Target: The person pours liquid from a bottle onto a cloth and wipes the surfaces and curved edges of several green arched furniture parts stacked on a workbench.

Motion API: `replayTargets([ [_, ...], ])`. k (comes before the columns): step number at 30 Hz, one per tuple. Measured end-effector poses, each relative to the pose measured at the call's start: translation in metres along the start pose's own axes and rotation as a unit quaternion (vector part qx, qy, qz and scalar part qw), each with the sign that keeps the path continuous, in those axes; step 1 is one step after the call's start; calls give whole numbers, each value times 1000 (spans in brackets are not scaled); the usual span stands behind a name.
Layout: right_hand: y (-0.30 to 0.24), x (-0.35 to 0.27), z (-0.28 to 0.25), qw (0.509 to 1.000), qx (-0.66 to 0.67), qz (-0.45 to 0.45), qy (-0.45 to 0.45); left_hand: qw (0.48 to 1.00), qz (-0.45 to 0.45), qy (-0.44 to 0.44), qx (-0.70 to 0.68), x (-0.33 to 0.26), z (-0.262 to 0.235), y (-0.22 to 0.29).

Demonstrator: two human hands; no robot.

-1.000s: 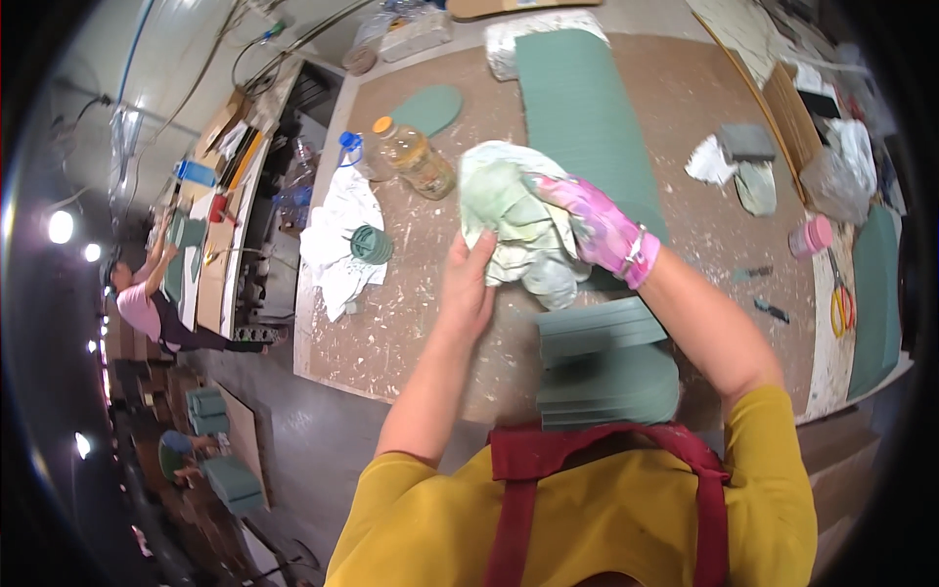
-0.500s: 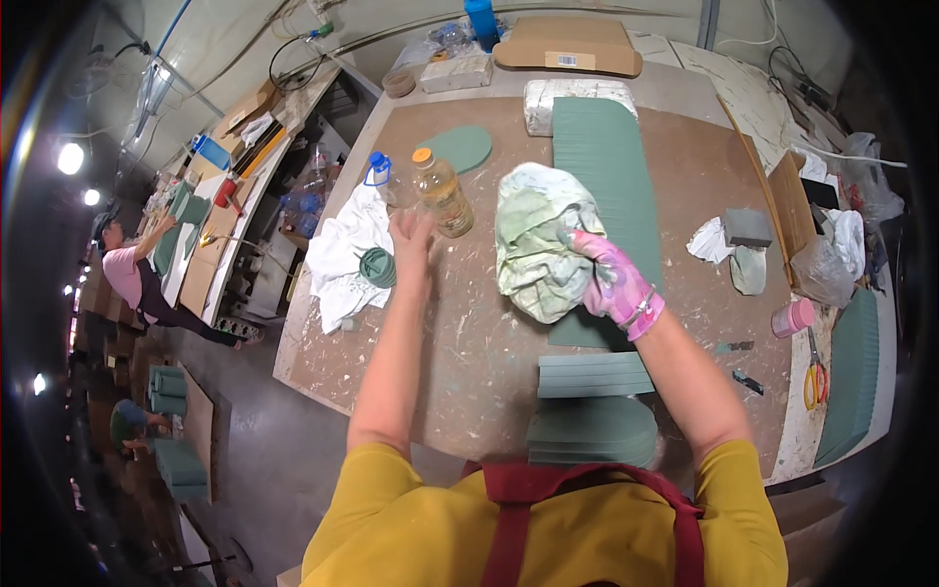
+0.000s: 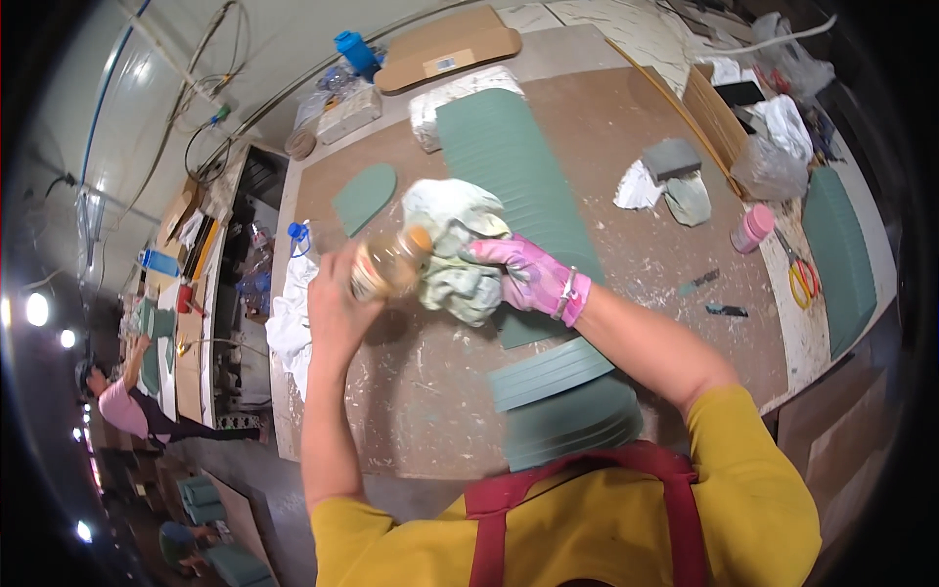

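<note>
My bare left hand [image 3: 335, 301] is wrapped around a clear plastic bottle [image 3: 383, 266] with an orange cap and yellowish liquid. The bottle is tilted, its cap against or just in front of a crumpled cloth [image 3: 452, 210]; motion blurs it. My right hand [image 3: 533, 279], in a pink patterned glove, grips this white, green-stained cloth. Under and beyond the cloth lies a long green ribbed panel [image 3: 518, 161], its far end on a white block [image 3: 427, 117]. Nearer me are stacked green strips [image 3: 548, 374] and rounded green pieces [image 3: 577, 426].
Left of my left hand are a white cloth [image 3: 290, 333] and a blue-capped bottle [image 3: 299, 236]. A flat green piece [image 3: 365, 198] lies beyond. On the right are a grey block [image 3: 671, 158], a pink bottle [image 3: 752, 228] and scissors [image 3: 804, 284]. A co-worker [image 3: 122, 401] stands far left.
My left hand has taken hold of the orange-capped bottle, lifted it and tilted it toward the cloth. My right hand still holds the cloth. The whole view has turned and shifted.
</note>
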State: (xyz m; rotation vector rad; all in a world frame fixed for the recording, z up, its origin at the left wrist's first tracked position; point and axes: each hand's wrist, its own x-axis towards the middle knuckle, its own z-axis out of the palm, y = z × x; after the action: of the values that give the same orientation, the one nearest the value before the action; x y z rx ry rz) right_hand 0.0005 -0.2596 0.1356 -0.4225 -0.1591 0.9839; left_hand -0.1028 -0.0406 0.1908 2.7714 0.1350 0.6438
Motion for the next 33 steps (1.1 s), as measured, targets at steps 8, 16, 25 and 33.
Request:
replayTargets([
  [8, 5, 13, -14, 997, 76, 23, -2, 956, 115, -49, 265, -3, -36, 47],
  [16, 3, 4, -7, 987, 141, 43, 59, 921, 192, -35, 336, 11, -50, 35],
  [25, 6, 14, -14, 995, 81, 44, 32, 917, 182, -10, 355, 24, -56, 40],
  [33, 6, 11, -8, 998, 53, 25, -34, 922, 156, -33, 354, 19, -53, 40],
])
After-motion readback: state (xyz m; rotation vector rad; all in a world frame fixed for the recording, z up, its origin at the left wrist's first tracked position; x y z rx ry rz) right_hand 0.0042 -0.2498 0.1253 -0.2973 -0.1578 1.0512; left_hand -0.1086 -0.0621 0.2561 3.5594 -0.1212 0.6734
